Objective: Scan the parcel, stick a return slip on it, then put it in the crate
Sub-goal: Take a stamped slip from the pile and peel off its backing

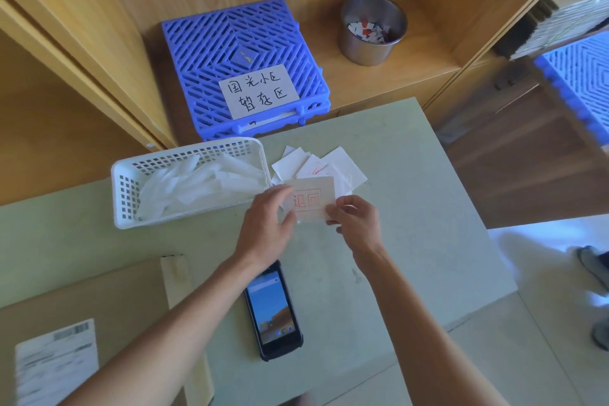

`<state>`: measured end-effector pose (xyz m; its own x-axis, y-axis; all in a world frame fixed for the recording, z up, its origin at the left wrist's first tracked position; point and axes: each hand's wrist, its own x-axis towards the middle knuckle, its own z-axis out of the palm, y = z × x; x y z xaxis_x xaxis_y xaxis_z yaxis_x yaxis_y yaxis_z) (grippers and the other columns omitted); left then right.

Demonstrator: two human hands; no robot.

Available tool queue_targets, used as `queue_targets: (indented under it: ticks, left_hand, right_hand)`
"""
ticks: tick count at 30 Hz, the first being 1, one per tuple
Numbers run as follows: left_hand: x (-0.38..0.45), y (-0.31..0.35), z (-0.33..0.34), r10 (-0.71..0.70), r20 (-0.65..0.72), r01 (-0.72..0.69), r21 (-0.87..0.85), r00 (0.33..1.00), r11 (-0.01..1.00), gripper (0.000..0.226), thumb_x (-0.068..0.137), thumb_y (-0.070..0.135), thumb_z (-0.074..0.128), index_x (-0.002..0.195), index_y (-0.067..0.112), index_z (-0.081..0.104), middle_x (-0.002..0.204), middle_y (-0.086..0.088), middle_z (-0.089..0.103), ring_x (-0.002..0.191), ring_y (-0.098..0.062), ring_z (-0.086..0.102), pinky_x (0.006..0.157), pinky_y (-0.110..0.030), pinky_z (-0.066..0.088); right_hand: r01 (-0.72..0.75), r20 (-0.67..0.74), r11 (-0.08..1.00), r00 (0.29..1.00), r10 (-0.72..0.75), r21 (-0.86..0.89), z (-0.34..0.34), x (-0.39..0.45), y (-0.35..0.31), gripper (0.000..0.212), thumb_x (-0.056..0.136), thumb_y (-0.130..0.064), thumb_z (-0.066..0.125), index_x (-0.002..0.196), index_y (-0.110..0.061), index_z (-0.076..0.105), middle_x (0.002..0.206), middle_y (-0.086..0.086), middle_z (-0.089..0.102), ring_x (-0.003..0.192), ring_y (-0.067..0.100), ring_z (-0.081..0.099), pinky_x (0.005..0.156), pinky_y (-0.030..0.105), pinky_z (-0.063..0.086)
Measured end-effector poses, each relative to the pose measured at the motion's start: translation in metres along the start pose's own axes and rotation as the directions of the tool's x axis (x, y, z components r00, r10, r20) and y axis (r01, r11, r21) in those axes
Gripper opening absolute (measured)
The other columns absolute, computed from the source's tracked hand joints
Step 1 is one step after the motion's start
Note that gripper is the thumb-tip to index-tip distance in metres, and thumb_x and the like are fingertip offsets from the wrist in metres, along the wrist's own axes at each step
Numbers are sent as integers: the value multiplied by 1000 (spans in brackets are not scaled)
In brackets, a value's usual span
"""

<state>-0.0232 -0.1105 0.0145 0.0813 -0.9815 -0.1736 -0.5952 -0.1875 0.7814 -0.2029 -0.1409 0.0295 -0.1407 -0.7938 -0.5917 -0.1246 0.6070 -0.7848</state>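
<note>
Parcel (pixel 99 339) lies nearest; both hands (pixel 270 217) pinch return slip (pixel 311 201)

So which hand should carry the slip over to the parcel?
Probably the left hand: it already pinches the return slip, and the parcel lies on its side. The right hand would cross over.

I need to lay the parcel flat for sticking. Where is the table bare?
Bare: the table right of the slip pile, and between the basket and the phone. Crowded: around both hands with the slip.
</note>
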Motion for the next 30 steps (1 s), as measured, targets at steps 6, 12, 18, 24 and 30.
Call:
queue_targets:
  ticks: [6,12,18,24,30]
  left_hand:
    - [-18,29,-50,-159,-132,112,-308,978,945,37,93,23,70,129,24,63,111,10,71,99,-5,65,83,-23,49]
    - [-46,43,-102,-240,-90,141,-596,967,790,21,96,19,68,88,0,73,73,2,77,55,-1,60,55,-15,42]
    - [-91,33,-173,-312,-197,82,-714,930,695,19,95,9,68,77,9,74,68,8,75,53,-2,59,51,-11,42]
    - [-136,4,-242,-381,-332,12,-740,863,673,13,95,12,69,85,10,77,71,6,77,53,-4,59,50,-14,42]
    - [-175,-25,-296,-411,-399,-34,-750,820,660,13,94,15,70,95,5,79,83,-4,78,60,-4,63,56,-15,44]
  right_hand:
    - [76,65,989,994,-85,125,1,-49,-35,21,90,-6,70,79,-16,56,78,1,74,65,18,66,70,32,44]
    - [158,142,971,973,-184,177,28,-106,-71,15,91,-5,70,87,-12,56,82,5,73,65,18,65,71,31,44]
    - [224,241,960,935,-260,166,83,-164,-91,12,94,-10,68,86,-14,61,83,3,72,68,20,63,73,33,44]
    - [286,368,950,876,-312,124,140,-219,-99,24,103,-20,56,104,2,67,91,7,77,73,18,64,73,32,47]
    - [354,485,931,800,-352,90,189,-262,-107,13,100,-15,60,93,-9,70,89,6,76,73,18,64,72,31,46]
